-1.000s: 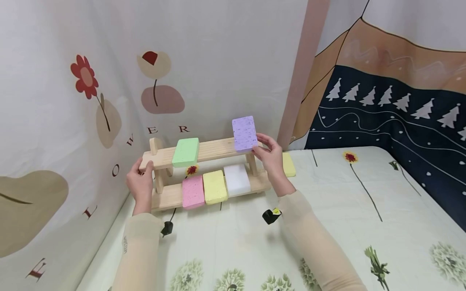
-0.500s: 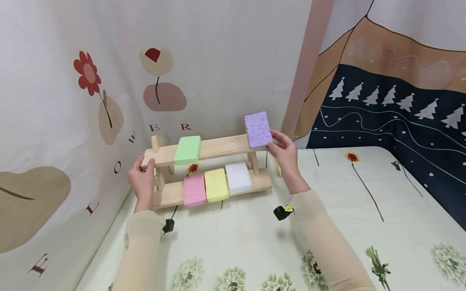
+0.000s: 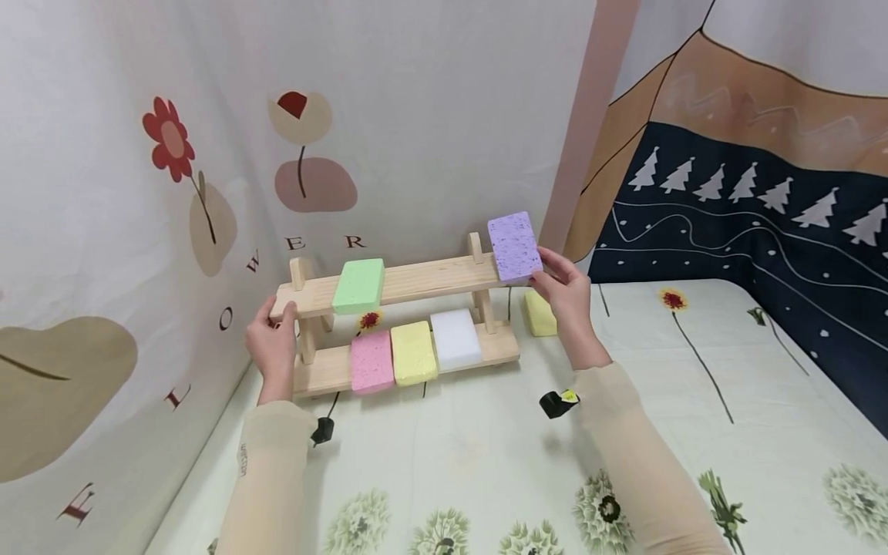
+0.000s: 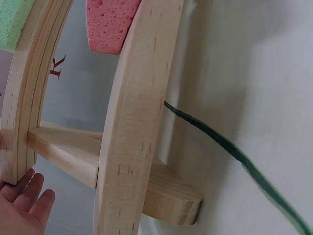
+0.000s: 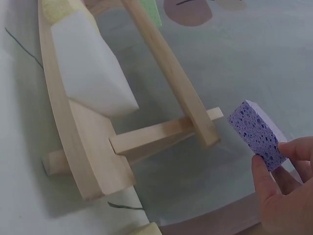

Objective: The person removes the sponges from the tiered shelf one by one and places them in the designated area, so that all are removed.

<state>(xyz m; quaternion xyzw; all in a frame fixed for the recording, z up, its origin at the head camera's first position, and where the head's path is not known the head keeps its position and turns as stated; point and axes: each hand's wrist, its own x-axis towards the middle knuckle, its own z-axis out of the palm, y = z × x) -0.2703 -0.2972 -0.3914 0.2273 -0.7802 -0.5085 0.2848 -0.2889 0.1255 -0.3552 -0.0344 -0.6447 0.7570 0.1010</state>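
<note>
A two-tier wooden rack (image 3: 437,276) stands against the curtain. My left hand (image 3: 273,348) grips the left end of its upper shelf, and its fingers (image 4: 30,196) lie at that end in the left wrist view. My right hand (image 3: 567,308) pinches a purple sponge (image 3: 514,247) by its lower right edge. In the right wrist view the purple sponge (image 5: 259,134) is held in the air, apart from the shelf end. A green sponge (image 3: 358,286) leans on the upper shelf. On the lower shelf lean a pink sponge (image 3: 371,361), a yellow sponge (image 3: 414,353) and a white sponge (image 3: 455,340).
Another yellow sponge (image 3: 539,314) lies on the tabletop behind my right hand. The flower-printed cloth (image 3: 451,455) covers the table. A printed curtain (image 3: 430,139) rises close behind the rack, with a dark tree-patterned one (image 3: 735,223) at the right.
My right hand has carried the purple sponge rightward, past the upper shelf's right upright, which now shows. The left hand keeps its grip on the rack.
</note>
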